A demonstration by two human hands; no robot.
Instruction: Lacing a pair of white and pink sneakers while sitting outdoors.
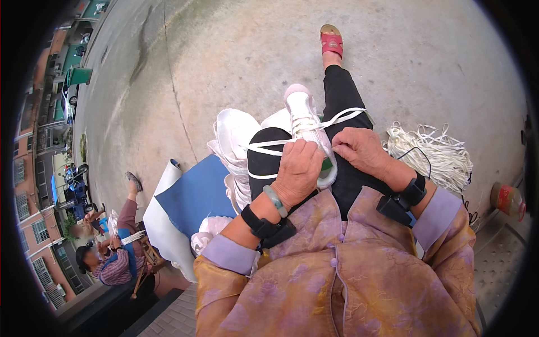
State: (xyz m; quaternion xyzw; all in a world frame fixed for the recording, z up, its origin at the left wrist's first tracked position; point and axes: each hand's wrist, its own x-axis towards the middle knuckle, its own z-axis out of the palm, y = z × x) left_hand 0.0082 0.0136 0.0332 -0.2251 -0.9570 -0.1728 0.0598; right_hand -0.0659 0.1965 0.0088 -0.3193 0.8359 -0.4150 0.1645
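A white sneaker with a pink toe cap lies across my thighs, toe pointing away from me. White shoelaces run through its eyelets, and loose ends trail over both legs. My left hand is closed at the shoe's upper, fingers bent over the lacing, and what it pinches is hidden behind the knuckles. Beside the shoe's right side, my right hand is closed too, thumb and fingertips pressed together near the collar. Whatever lies between those fingertips is too small to make out. A patch of green shows inside the shoe opening.
To my left are stacked white shoes beside a blue sheet. A heap of white laces lies at my right, near a plastic bottle. Another person sits at far left, with parked vehicles beyond.
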